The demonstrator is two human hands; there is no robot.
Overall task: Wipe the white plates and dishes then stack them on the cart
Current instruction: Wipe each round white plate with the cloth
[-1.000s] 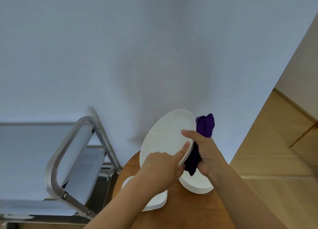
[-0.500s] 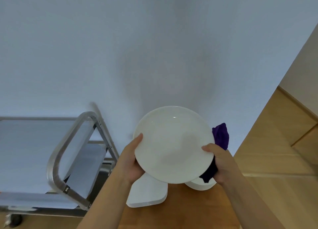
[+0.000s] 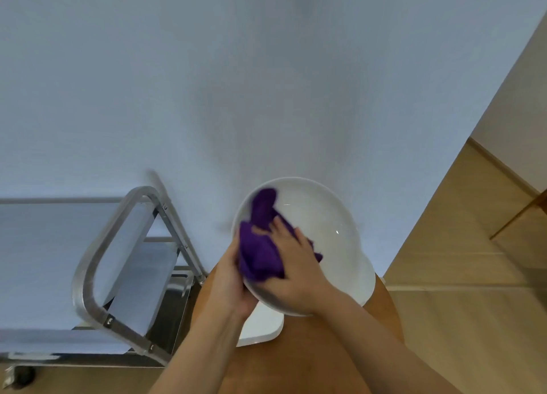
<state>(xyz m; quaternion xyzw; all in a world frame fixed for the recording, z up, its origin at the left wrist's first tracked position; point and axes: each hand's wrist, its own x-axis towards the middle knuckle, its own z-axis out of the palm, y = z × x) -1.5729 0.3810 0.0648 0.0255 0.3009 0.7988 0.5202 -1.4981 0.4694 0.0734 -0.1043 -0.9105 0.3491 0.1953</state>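
Note:
A round white plate [image 3: 322,225] is held up over the wooden table, its face turned toward me. My left hand [image 3: 229,278] grips the plate's left rim from below. My right hand [image 3: 291,257] presses a purple cloth [image 3: 260,245] against the plate's left half, fingers spread over the cloth. Under the plate lie a square white dish [image 3: 260,325] and part of another white dish [image 3: 367,281]. The steel cart [image 3: 97,251] stands to the left.
A round wooden table [image 3: 296,364] sits below my arms, against a pale wall. The cart's tubular handle [image 3: 88,263] curves close to the table's left edge. Wooden flooring [image 3: 461,275] spreads to the right.
My right hand has brought the purple cloth from behind the plate's right edge onto its face. The plate has tilted so its inner side faces me; my left hand keeps the left rim.

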